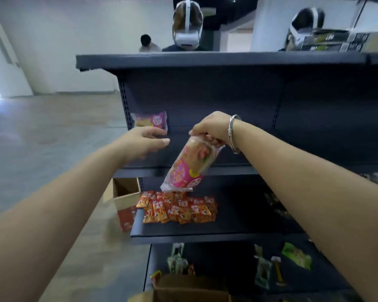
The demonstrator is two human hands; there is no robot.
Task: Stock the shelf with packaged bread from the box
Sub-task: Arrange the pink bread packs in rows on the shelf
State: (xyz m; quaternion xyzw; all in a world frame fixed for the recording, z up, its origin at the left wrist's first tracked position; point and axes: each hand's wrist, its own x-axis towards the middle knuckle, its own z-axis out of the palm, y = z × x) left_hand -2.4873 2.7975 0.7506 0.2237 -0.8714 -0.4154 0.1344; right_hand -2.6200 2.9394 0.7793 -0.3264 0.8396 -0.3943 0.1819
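Observation:
My right hand [210, 129] pinches the top of a packaged bread [189, 165] with a pink label; the pack hangs down in front of the dark shelf's [231, 168] edge. Another packaged bread [151, 120] stands upright at the shelf's back left. My left hand [147, 139] reaches toward it, fingers relaxed, holding nothing. The cardboard box [183, 290] sits at the bottom of the view, below my arms.
Several red-orange snack packs [179, 208] lie on the shelf below, green packs [296, 257] lower still. An open carton [124, 199] stands left of the shelving. Two people with white headsets [187, 29] stand behind the unit. Boxes [327, 41] rest on top right.

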